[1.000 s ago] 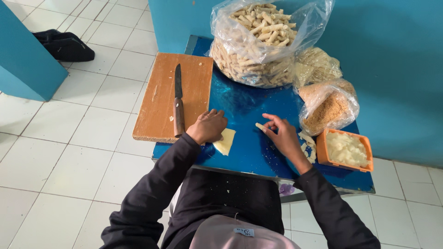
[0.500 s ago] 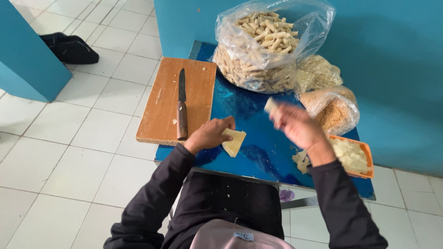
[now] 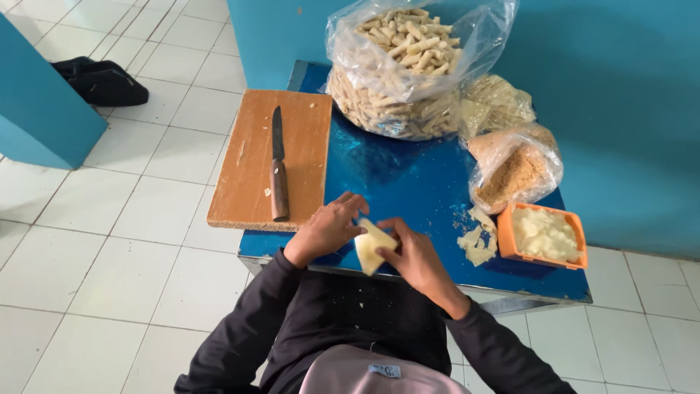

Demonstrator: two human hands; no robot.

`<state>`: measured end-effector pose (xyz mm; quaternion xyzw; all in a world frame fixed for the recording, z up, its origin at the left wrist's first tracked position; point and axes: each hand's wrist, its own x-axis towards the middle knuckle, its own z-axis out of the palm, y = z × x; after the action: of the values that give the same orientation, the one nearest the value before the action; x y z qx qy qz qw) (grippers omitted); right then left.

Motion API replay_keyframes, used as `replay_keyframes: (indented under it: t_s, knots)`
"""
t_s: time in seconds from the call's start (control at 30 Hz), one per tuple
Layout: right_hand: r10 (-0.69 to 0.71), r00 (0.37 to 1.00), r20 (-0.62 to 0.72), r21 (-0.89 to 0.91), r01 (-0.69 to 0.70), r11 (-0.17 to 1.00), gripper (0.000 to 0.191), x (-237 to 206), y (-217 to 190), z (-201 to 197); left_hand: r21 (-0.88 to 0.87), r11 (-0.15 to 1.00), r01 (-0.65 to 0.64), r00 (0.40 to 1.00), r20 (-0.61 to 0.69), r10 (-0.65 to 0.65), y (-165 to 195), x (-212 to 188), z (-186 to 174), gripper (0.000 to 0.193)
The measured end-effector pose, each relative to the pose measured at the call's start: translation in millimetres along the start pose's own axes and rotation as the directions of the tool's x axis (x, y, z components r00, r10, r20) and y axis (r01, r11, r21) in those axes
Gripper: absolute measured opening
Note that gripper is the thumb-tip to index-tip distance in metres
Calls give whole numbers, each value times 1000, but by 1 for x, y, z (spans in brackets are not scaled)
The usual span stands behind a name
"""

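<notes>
Pinching thin pale square wrapper [image 3: 370,246] between both hands, left [image 3: 328,228], right [image 3: 412,255].

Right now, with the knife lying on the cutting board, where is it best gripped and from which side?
Judging by its pose, take the knife by its brown wooden handle, coming from the near edge of the cutting board. The handle points toward the person, the blade away, and it lies flat with bare board on both sides.
</notes>
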<state>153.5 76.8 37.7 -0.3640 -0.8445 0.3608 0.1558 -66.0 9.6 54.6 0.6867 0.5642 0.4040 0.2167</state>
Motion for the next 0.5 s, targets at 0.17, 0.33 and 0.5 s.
replay_keyframes:
  t_s: [0.17, 0.33, 0.5]
  knots:
    - [-240, 948, -208, -396, 143, 907, 39, -8, 33, -73, -81, 995, 64, 994, -81, -71, 8, -4, 6, 30]
    - [-80, 947, -312, -392, -51, 919, 34, -8, 39, -90, -203, 979, -2, 982, -187, -37, 15, 11, 34, 37]
    - [-25, 992, 122, -96, 37, 995, 32, -28, 37, -59, -313, 949, 28, 953, -279, -120, 17, 10, 42, 40]
